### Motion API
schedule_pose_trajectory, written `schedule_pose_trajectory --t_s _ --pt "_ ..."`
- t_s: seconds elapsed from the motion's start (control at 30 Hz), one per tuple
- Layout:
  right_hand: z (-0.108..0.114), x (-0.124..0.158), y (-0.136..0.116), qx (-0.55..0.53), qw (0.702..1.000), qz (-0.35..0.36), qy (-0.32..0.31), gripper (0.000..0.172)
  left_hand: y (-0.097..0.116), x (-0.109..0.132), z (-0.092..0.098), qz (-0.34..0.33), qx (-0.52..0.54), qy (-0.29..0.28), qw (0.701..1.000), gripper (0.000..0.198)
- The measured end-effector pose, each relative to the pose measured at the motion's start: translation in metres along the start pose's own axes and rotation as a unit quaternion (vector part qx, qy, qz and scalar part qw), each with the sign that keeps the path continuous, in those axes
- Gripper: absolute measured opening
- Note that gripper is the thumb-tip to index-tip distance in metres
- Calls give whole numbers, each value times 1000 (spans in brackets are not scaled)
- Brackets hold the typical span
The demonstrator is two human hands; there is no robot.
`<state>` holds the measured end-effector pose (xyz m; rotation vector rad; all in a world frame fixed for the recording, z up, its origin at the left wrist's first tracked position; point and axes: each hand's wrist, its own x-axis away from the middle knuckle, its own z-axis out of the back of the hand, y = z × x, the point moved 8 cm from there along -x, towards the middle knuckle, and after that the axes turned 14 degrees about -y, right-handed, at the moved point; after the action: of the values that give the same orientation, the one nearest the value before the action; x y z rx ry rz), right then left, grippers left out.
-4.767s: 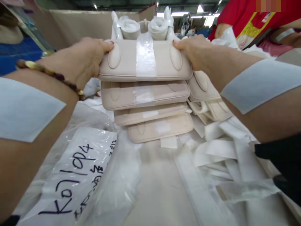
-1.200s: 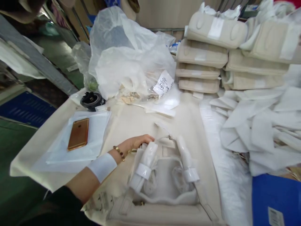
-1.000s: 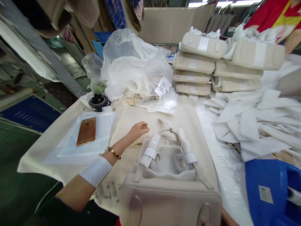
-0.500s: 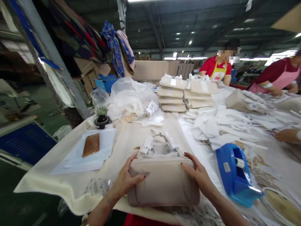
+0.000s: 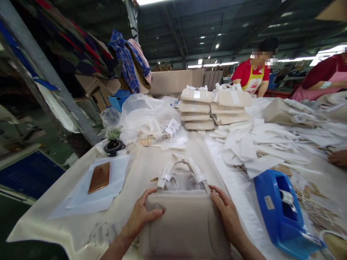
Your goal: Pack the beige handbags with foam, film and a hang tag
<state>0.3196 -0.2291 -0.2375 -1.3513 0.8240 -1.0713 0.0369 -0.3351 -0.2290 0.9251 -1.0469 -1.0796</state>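
A beige handbag point(image 5: 184, 224) stands at the table's near edge, its lower part reaching the bottom of the view. Its handles point(image 5: 166, 173) rise at the top, wrapped in white material. My left hand point(image 5: 142, 213) grips the bag's upper left corner, thumb on the near face and fingers over the far side. On the upper right corner lies my right hand point(image 5: 226, 215), fingers along the top edge and side. Both hands are closed about the bag.
Left are a brown phone point(image 5: 99, 177) on white sheets and a black tape roll point(image 5: 114, 147). A blue tape dispenser point(image 5: 271, 209) sits right, near white strips point(image 5: 252, 144). Stacked bags point(image 5: 196, 106) and plastic wrap point(image 5: 149, 112) lie behind. A person in red point(image 5: 252, 77) stands beyond.
The handbag and both hands now appear lower and closer in view, and the bag's handles show more fully. At far right, another person's hand has shifted toward the frame's edge.
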Motion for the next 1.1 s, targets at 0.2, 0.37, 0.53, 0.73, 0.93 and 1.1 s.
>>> schedule_pose_trajectory --t_s 0.2,0.37,0.53,0.73,0.93,1.1 --pt "5 2 31 55 996 -57 33 54 -1 -6 -9 49 -9 0 999 51" --pt "5 3 36 35 997 -75 10 51 -4 -10 -9 99 -26 -6 995 42" --pt "-1 0 38 25 991 -127 -25 45 -13 -15 -5 131 -19 17 991 40" --pt "-6 1 38 44 984 -165 -40 47 -17 -16 -6 162 -3 11 987 42" --pt "-8 -7 50 47 985 -165 -26 47 -37 -28 -7 191 -19 22 981 39" --pt "-10 -15 42 92 985 -132 -57 45 -31 -36 -2 181 -115 -31 976 46"
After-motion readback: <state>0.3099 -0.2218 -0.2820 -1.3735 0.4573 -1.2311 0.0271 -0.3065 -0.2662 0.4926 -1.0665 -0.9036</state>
